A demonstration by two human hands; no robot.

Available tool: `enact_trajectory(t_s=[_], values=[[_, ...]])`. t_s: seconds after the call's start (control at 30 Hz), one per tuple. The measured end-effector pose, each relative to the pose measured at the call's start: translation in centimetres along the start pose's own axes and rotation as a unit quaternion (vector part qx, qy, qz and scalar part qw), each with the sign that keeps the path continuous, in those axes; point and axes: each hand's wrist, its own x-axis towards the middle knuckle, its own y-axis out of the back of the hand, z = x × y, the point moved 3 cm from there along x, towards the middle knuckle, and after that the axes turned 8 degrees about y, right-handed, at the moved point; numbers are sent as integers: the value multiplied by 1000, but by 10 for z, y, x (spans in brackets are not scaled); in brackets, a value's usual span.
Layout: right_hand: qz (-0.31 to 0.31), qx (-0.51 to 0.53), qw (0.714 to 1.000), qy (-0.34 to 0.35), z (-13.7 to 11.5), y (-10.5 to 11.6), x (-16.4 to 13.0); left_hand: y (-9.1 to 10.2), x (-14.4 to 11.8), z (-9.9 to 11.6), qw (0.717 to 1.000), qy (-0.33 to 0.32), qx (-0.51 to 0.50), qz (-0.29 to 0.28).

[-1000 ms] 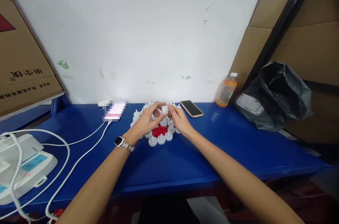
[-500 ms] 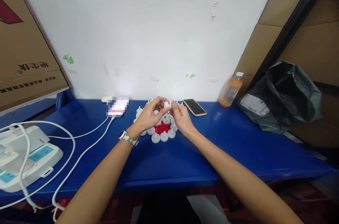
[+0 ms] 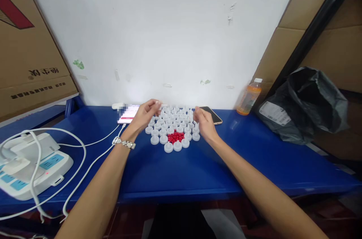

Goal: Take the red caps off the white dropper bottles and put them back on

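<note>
A cluster of white translucent nozzle caps (image 3: 171,123) stands on the blue table, several of them with their spouts up. Among the front caps lies a small pile of red pieces (image 3: 175,137). My left hand (image 3: 145,114) hovers at the cluster's left edge, its fingers curled and thumb close to the index finger. On the right side, my right hand (image 3: 206,121) is closed, with thumb and fingertips pressed together beside the caps. Whatever either hand may hold is too small or hidden to make out.
A dark phone (image 3: 212,114) lies behind my right hand, and a lit phone (image 3: 128,114) on a cable is at left. A power strip (image 3: 36,173) with looping cables, an orange drink bottle (image 3: 249,97) and a grey plastic bag (image 3: 299,107) flank the table (image 3: 181,178).
Both hands were together over the caps, fingers on a white cap. Now they have parted to left and right, uncovering the cluster. The view has shifted slightly.
</note>
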Motion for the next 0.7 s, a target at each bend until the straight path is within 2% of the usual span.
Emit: enact_trajectory(t_s=[0.07,0.17,0.27,0.33,0.47,0.7], values=[[-67,-23,997,9,1,-1,0,2,0,-4,999,7,28,-37],[-180,-66,980,54,-6,-12,-6,-4,-3,-6,996,2,51,-76],[-230,-89,965,95,-15,-20,-12,-9,-4,-6,994,5,64,-86],[-227,-99,964,95,-17,-19,-13,-9,-4,-7,993,11,77,-87],[-176,-59,981,49,-12,-15,-9,-9,-4,-9,990,2,112,-81],[-93,45,995,-8,-2,-17,-2,-31,-8,-10,984,-28,157,-75]])
